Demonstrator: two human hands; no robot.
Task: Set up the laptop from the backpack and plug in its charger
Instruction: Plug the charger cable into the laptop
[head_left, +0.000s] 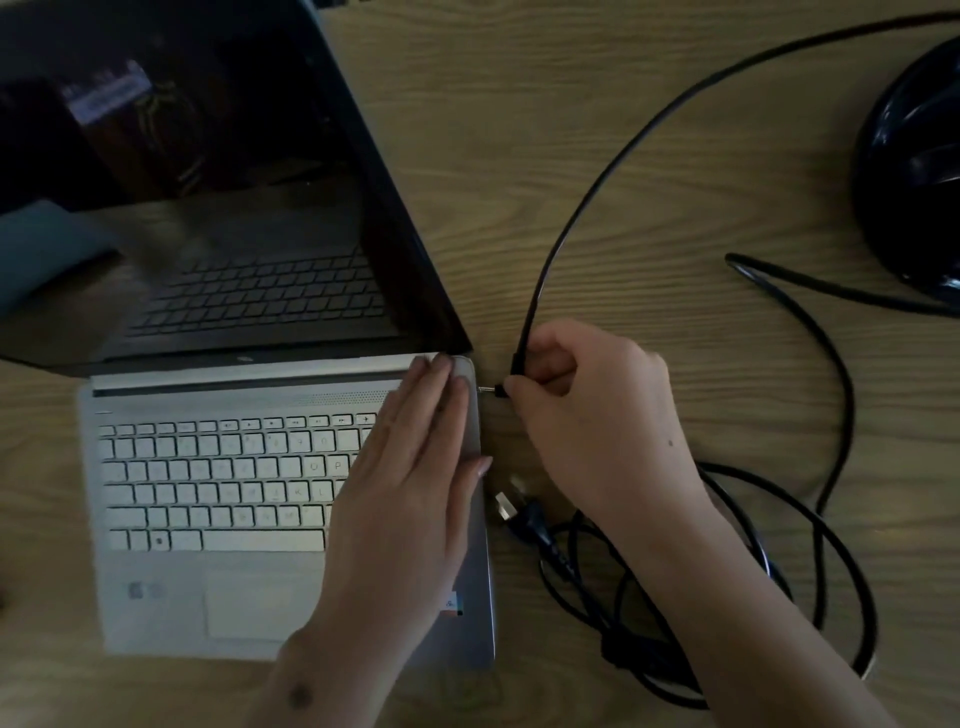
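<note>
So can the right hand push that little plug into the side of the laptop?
Probably yes: the right hand pinches the plug just beside the laptop, with nothing between them.

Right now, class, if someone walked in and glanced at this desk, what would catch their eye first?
The open silver laptop at left, its screen dark. At its right edge the two hands meet: the left hand lies flat on the keyboard corner, while the right hand pinches the charger plug just short of the side port. Behind that wrist a black cable lies in loose loops on the wooden desk.
</note>
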